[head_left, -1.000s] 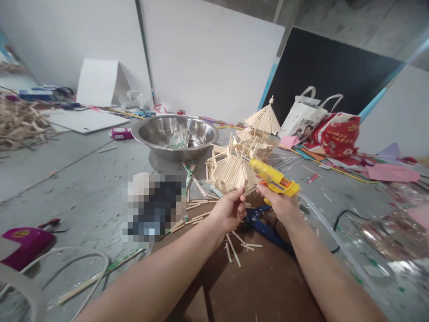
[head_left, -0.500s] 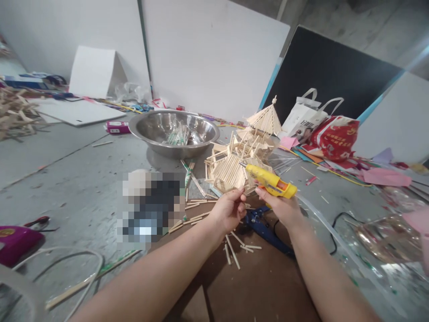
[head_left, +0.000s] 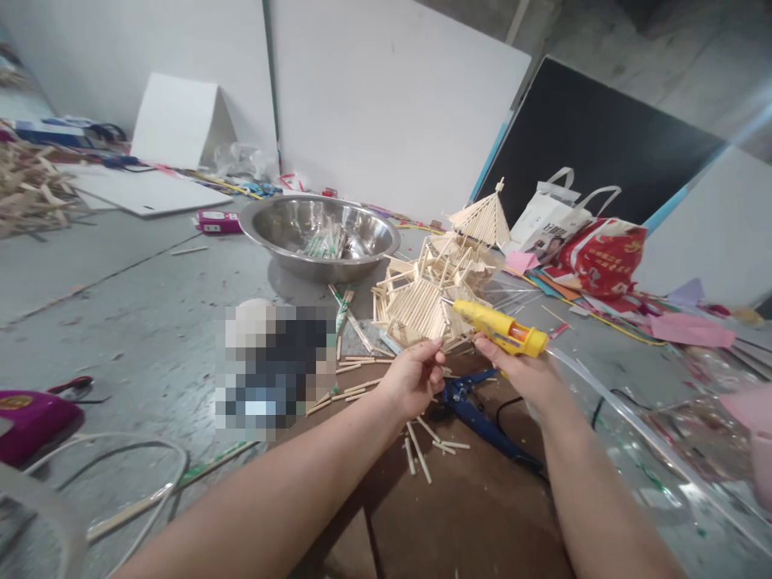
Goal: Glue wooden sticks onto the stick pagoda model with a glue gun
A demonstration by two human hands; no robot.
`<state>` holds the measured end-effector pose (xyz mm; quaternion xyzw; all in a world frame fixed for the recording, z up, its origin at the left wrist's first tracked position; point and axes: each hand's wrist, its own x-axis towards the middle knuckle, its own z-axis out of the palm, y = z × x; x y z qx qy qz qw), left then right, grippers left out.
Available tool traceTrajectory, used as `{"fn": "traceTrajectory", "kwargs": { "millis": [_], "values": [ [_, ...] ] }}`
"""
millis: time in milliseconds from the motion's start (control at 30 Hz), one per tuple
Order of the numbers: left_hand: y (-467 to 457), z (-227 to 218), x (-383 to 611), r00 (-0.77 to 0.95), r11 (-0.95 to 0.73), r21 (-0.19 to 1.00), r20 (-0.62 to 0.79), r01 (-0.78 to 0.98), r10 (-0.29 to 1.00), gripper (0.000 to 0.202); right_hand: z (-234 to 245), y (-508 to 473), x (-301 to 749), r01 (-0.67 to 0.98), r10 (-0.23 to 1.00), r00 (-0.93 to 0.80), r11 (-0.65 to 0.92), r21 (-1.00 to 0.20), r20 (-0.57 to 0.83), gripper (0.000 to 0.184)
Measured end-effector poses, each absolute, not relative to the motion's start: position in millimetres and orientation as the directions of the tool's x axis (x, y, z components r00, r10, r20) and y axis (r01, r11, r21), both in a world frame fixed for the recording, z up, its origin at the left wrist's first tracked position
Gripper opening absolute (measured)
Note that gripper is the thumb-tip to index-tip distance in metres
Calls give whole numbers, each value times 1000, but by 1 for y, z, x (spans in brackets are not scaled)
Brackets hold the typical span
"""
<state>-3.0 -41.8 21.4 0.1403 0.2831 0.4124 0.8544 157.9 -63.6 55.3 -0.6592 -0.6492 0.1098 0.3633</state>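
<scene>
A small pagoda model (head_left: 440,281) built of wooden sticks stands on the grey floor in the middle of the view. My left hand (head_left: 413,376) is closed, pinching the lower front edge of the model's roof. My right hand (head_left: 522,371) grips a yellow glue gun (head_left: 498,327), its nozzle pointing left at the model's side. A clear glue stick (head_left: 633,430) trails from the gun's back toward the lower right. Loose wooden sticks (head_left: 422,446) lie on a brown board (head_left: 470,507) under my arms.
A steel bowl (head_left: 322,233) with sticks stands behind the model. Blue pliers (head_left: 476,406) lie on the board. Paper bags (head_left: 579,233) and coloured paper sit at the right, a magenta object (head_left: 30,414) at the left, a stick pile (head_left: 30,193) far left, white boards behind.
The view has shifted slightly; my right hand and the glue gun sit a little further right and the nozzle stays at the model. My left hand keeps its pinch.
</scene>
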Motion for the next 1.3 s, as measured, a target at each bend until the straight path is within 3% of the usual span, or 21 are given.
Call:
{"fn": "traceTrajectory", "kwargs": {
  "millis": [133,400,567,1067,1300],
  "values": [
    [-42,20,-3,518,626,474,-354,-619,779,12,70,-71,160,873,915,38,165,-459,402,34],
    [-42,16,0,502,606,505,-342,-615,794,15,83,-87,153,912,898,-43,214,-349,438,29],
    [-43,18,2,507,591,502,-308,-632,805,15,82,-91,148,962,916,-54,155,-225,398,30],
    [-44,17,5,480,568,526,-309,-633,821,17,77,-95,144,987,899,-102,145,-70,426,36],
    [-43,17,5,479,563,526,-302,-637,824,15,78,-96,142,989,908,-79,122,-79,412,37]
  ]
}}
